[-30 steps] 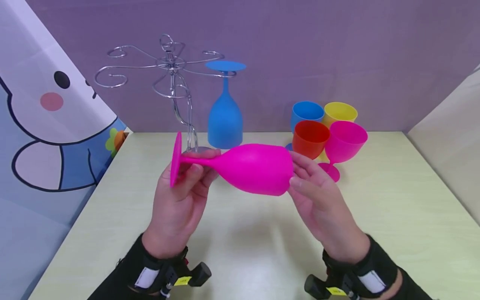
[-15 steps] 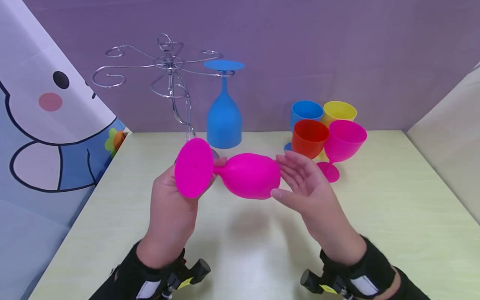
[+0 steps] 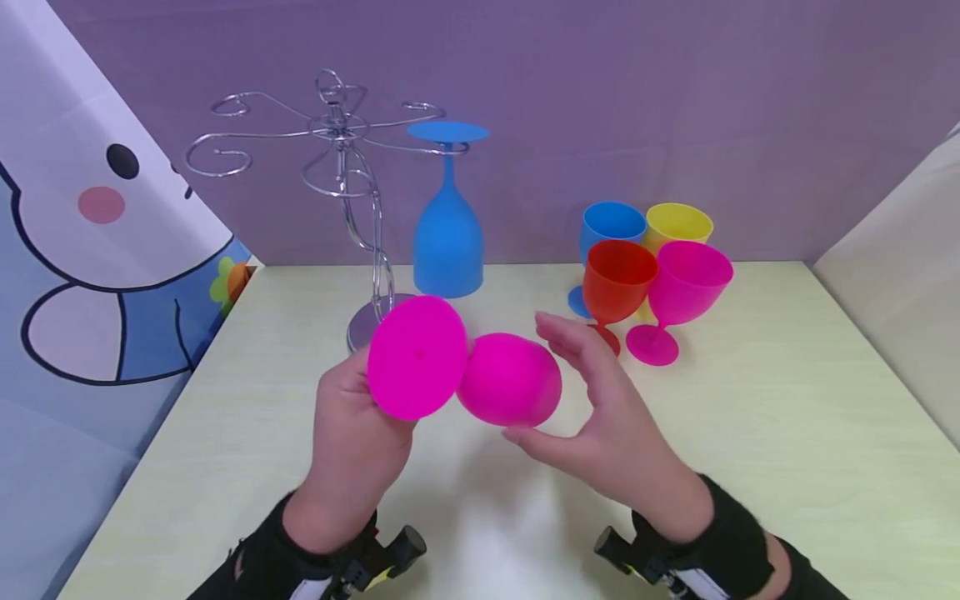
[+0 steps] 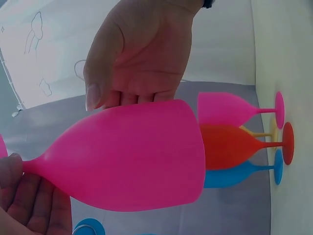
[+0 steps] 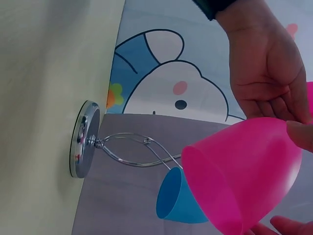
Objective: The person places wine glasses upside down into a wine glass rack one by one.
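Observation:
A pink plastic goblet [image 3: 512, 382] is held above the table, tilted, its round foot facing me and its mouth pointing away and down. My left hand [image 3: 348, 446] grips it by the stem, the fingers partly hidden behind the foot. Around the bowl's right side my right hand [image 3: 618, 425] lies spread, fingers extended and thumb at the lower edge; whether it touches is unclear. In the right wrist view, the open mouth of the pink goblet [image 5: 244, 176] shows. Behind my hands stands a chrome wire rack [image 3: 339, 129], with a blue goblet [image 3: 448, 242] hanging upside down from one arm.
Upright at the back right stand a second blue goblet [image 3: 611, 223], a yellow goblet [image 3: 678, 220], a red goblet [image 3: 618, 282] and another pink goblet [image 3: 690, 282], close together. A purple backdrop [image 3: 570, 100] rises behind the pale table [image 3: 787, 433]; a cartoon-printed cloth [image 3: 97, 250] hangs left.
My left hand has turned the pink goblet from sideways to foot-toward-me, mouth away. My right hand has loosened from the rim and moved slightly left and down alongside the bowl.

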The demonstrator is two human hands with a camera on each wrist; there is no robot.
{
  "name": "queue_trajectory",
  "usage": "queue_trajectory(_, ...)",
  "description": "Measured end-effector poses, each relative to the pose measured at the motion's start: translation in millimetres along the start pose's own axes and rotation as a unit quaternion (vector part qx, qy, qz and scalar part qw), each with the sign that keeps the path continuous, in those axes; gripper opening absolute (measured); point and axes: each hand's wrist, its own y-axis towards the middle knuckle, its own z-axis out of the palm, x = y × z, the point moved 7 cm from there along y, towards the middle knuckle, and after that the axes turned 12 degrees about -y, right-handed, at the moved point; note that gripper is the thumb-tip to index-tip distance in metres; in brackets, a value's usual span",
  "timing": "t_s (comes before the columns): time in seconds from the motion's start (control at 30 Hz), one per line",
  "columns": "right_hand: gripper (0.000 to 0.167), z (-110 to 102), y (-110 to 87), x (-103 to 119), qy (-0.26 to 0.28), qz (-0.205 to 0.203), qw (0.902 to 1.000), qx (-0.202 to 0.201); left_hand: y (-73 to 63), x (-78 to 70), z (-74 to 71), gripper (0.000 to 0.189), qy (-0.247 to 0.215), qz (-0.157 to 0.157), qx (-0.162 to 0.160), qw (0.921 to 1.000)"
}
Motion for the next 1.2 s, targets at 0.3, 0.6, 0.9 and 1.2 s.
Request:
queue_trajectory(0.3,0.102,7.2,-1.6,5.7,-0.064,-0.018,0.9971,0.039,-4.3,-0.3,3.3,0.016,0.034,-0.01,0.005,0.9994)
queue_trajectory(0.6,0.096,13.0,-2.2,3.8,-0.083,-0.008,0.994,0.07,-4.8,0.9,5.1,0.017,0.044,-0.006,0.016,0.9989)
queue_trajectory(0.9,0.095,10.3,-1.5,5.5,-0.136,-0.022,0.9892,0.052,-1.6,3.4,5.9,0.02,0.048,-0.009,0.016,0.9987)
queue_trajectory(1.2,0.092,11.4,-1.9,6.3,-0.139,-0.017,0.9888,0.051,-2.5,0.9,6.2,0.024,0.046,-0.007,0.016,0.9988)
